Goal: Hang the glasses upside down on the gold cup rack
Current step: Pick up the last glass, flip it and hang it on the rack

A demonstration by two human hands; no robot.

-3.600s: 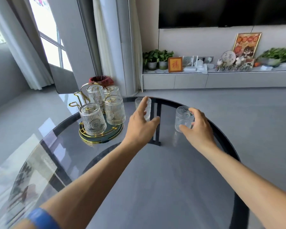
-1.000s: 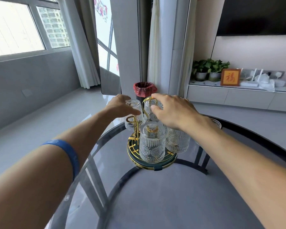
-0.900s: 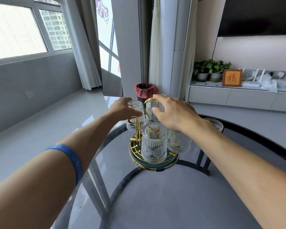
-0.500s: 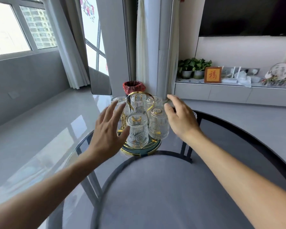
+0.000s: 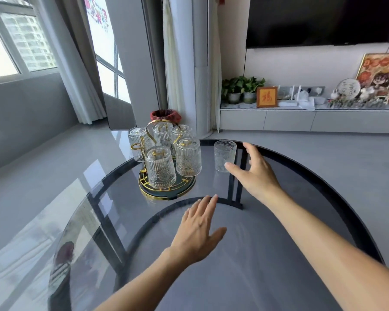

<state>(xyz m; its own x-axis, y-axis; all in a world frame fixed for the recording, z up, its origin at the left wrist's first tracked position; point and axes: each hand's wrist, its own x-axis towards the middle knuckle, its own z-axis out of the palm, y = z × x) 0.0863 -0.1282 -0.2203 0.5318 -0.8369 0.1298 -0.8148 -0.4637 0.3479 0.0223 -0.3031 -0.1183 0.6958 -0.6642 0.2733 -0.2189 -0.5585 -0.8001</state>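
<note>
The gold cup rack (image 5: 144, 187) stands on a round dark-glass table (image 5: 301, 232), left of centre. Several ribbed clear glasses hang upside down on it, the nearest (image 5: 160, 169) at the front. One more ribbed glass (image 5: 224, 155) stands upright on the table, right of the rack. My right hand (image 5: 254, 173) is open just beside this glass, thumb near its base, fingers spread behind it, not gripping it. My left hand (image 5: 197, 230) hovers flat and open over the table, in front of the rack, holding nothing.
The table's curved black edge (image 5: 337, 187) runs close behind the upright glass. Beyond it are a grey floor, a red-lined bin (image 5: 165, 114), curtains and a low white TV shelf (image 5: 301, 118) with plants and ornaments.
Both hands have left the rack, where two more glasses now hang. My right hand has moved right to the upright glass; my left hand has drawn back toward me.
</note>
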